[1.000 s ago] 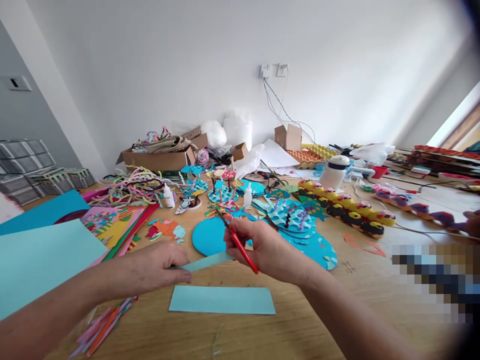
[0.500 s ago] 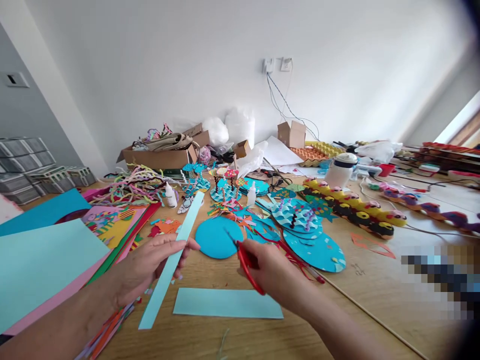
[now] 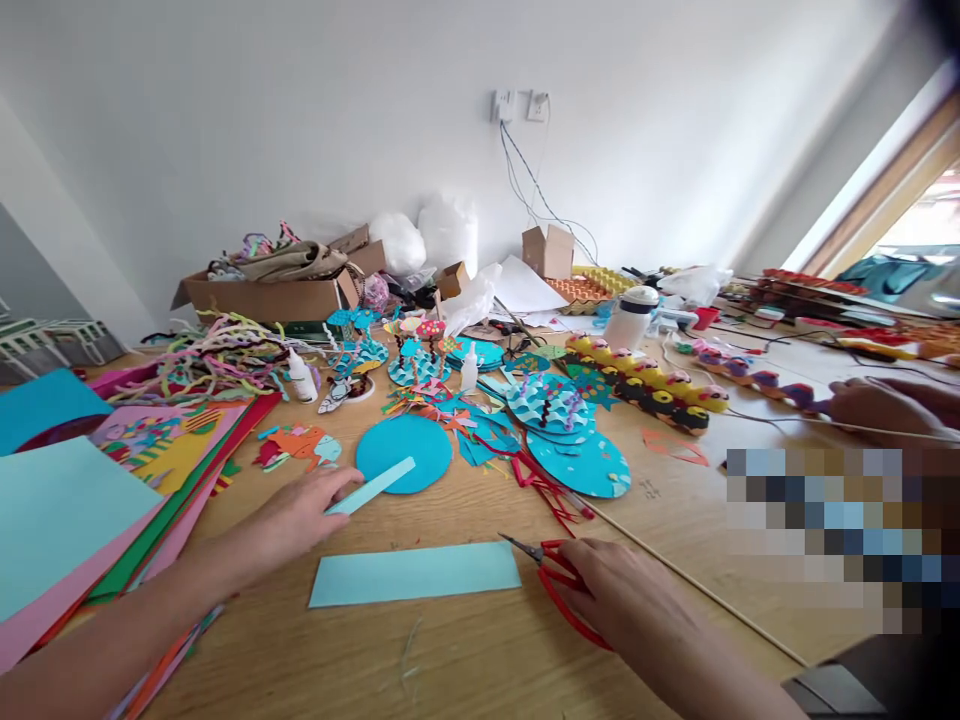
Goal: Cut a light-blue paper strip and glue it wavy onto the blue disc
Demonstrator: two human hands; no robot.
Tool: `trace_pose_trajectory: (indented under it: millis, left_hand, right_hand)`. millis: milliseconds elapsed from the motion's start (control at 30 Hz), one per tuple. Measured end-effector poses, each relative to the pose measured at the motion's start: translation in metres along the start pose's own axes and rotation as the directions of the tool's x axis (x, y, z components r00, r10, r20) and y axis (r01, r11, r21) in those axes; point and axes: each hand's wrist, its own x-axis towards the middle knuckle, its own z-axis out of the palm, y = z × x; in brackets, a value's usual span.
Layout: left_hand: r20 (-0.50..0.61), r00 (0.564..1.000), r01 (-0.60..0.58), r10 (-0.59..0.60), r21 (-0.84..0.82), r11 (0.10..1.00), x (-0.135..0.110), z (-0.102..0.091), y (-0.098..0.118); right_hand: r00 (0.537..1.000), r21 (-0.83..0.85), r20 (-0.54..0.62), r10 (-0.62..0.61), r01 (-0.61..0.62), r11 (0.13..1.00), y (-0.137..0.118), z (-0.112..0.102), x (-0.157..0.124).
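Note:
My left hand (image 3: 311,510) pinches the near end of a narrow pale blue paper strip (image 3: 375,485). The strip's far end reaches over a round blue disc (image 3: 405,440) on the wooden table. In my right hand (image 3: 619,585) are red-handled scissors (image 3: 559,590), held low over the table. Their dark blades point left, at the right end of a wider pale blue paper rectangle (image 3: 416,575), which lies flat between my hands. The fingers in the scissor handles are partly hidden.
Coloured paper sheets (image 3: 75,520) are stacked at left. Glue bottles (image 3: 301,378), paper scraps (image 3: 296,447) and finished blue crafts (image 3: 551,410) stand beyond my hands. A thin stick (image 3: 697,580) lies at right. Another person's hand (image 3: 870,408) is at far right.
My left hand has lowered the strip from a raised, slanted pose towards the blue disc. My right hand has moved right and down with the scissors. The view has turned right.

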Motion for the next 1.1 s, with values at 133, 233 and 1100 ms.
trace_pose_trajectory:
  millis: [133,233,1100]
  left_hand:
    - [-0.019,0.990,-0.134,0.140,0.187,0.973,-0.008,0.011,0.015]
    - [0.144,0.971,-0.210,0.192,0.126,0.969,-0.014,0.022,0.033]
    - [0.379,0.738,-0.589,0.558,-0.043,0.807,-0.099,0.057,0.067]
  right_hand:
    - [0.997,-0.029,-0.001,0.074,-0.074,0.997,0.018,0.000,-0.001]
    - [0.996,-0.041,0.023,0.089,-0.088,0.995,0.026,-0.008,-0.001]
    - [0.923,0.197,-0.046,-0.382,0.383,0.903,-0.031,-0.014,0.036]
